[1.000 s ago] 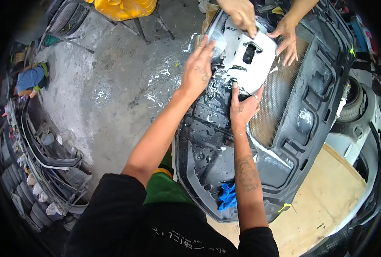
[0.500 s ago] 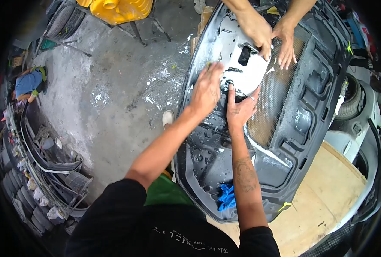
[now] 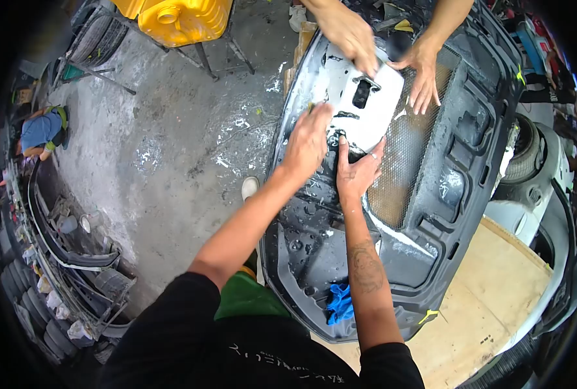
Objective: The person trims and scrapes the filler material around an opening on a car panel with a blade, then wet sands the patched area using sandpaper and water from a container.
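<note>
Yellow jug (image 3: pixel 194 29), contents hidden, stands well apart from the white panel (image 3: pixel 380 115).

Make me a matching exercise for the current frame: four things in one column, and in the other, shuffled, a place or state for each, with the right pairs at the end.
Things
1. Blue cloth
2. Yellow container
3. Wearer's right hand
4. White piece

Places or states
A. Has a dark opening in it
B. Has a ring on one finger
C. Bunched up on the dark panel
D. Up on a stand with dark legs, above the grey floor

Right pairs: 1-C, 2-D, 3-B, 4-A
</note>
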